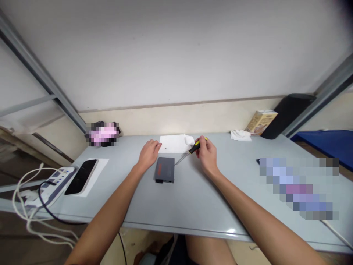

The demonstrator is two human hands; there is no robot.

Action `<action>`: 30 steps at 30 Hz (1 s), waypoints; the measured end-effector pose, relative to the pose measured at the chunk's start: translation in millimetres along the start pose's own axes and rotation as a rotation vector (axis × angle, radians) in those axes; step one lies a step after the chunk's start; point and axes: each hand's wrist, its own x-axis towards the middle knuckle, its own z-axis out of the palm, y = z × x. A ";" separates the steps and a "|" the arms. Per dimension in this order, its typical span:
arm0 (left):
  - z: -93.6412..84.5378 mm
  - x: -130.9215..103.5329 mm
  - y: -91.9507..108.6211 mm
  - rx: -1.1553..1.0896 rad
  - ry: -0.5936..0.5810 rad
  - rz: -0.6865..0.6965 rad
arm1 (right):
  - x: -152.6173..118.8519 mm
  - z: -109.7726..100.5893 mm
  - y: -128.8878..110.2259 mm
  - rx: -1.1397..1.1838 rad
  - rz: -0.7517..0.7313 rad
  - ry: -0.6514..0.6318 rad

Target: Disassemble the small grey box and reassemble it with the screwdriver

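In my right hand (207, 154) is a screwdriver (195, 146) with a black and yellow handle, its fingers closed around the grip. The metal shaft slants down to the left, and its tip is at the right side of a small dark grey box (166, 170) with orange lettering. This box lies flat on the table and has ports on its near edge. My left hand (149, 152) rests just beyond the box's left corner, fingers loosely extended beside a white sheet of paper (173, 142). Tiny dark pieces, apparently screws (165, 148), lie on that sheet.
A white case (189, 140) sits at the sheet's right edge. On the left are a phone (82, 177) and a power strip (52, 187) with cables. Crumpled tissue (240, 135), a carton (261, 122) and a black cylinder (286, 116) stand at the back right.
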 end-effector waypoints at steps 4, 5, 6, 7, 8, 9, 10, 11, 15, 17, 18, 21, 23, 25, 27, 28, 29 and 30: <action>7.7 1.9 -5.3 0.059 -0.046 0.021 | -1.6 1.6 1.1 -0.020 0.002 -0.024; 8.7 2.2 -5.3 0.044 -0.056 0.037 | -1.5 1.4 1.3 -0.022 0.003 -0.030; 9.4 2.7 -5.3 0.024 -0.063 0.048 | -1.5 1.1 1.3 -0.025 0.006 -0.037; 9.7 3.1 -5.4 0.002 -0.068 0.054 | -1.5 0.9 1.0 -0.029 0.008 -0.043; 9.9 3.7 -5.8 -0.018 -0.072 0.053 | -1.7 0.9 0.2 -0.034 0.012 -0.054; 10.0 4.2 -6.4 -0.035 -0.074 0.047 | -2.2 1.1 -1.1 -0.037 0.018 -0.068; 10.1 4.6 -7.2 -0.050 -0.074 0.040 | -3.1 1.6 -2.7 -0.038 0.024 -0.090; 10.2 4.9 -8.2 -0.062 -0.075 0.032 | -4.3 2.4 -4.5 -0.038 0.029 -0.117; 10.8 4.3 -11.1 -0.092 -0.079 0.012 | -11.2 6.3 -10.8 -0.036 0.037 -0.258; 11.3 3.7 -11.7 -0.104 -0.080 0.013 | -14.3 7.3 -11.8 -0.037 0.044 -0.307; 11.6 3.5 -11.8 -0.109 -0.074 0.016 | -15.5 7.5 -11.9 -0.038 0.048 -0.322; 12.0 3.4 -11.4 -0.123 0.000 0.029 | -17.5 7.1 -12.1 -0.047 0.056 -0.343; 11.1 3.3 -9.7 -0.135 0.086 0.039 | -17.9 6.8 -12.7 -0.052 0.061 -0.352; 8.9 2.3 -6.0 -0.161 0.149 0.068 | -17.8 6.5 -13.5 -0.054 0.064 -0.357; 5.6 -0.1 0.3 -0.210 0.164 0.122 | -17.2 6.2 -13.9 -0.051 0.058 -0.350; 3.8 -1.7 4.4 -0.240 0.156 0.153 | -16.8 6.1 -13.9 -0.050 0.054 -0.341; 2.0 -3.6 9.1 -0.269 0.144 0.176 | -16.4 6.0 -13.7 -0.048 0.048 -0.330; 0.3 -5.7 14.1 -0.295 0.126 0.192 | -16.1 5.9 -13.5 -0.046 0.043 -0.319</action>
